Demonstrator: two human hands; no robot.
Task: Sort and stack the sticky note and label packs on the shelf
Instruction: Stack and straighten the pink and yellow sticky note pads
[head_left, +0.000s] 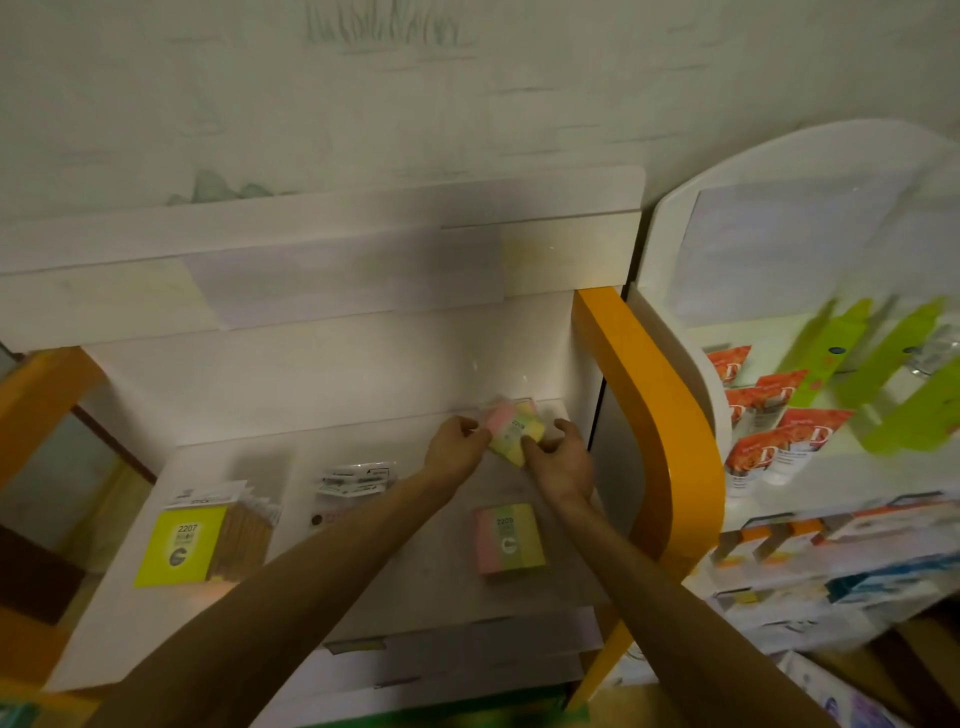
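Both hands are on one pink, yellow and green striped sticky note pack (514, 434) at the back right of the white shelf (363, 597): left hand (457, 447) and right hand (563, 462), each grip pinching an edge. Looks like mid-placement; next it probably wants squaring up with the matching striped pack (511, 538) nearer the front. Motion blur hides the label print and the fingertips.

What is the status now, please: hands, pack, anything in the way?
Left hand and right hand both grip striped pack at shelf rear right. Second striped pack lies nearer. Nothing blocking.
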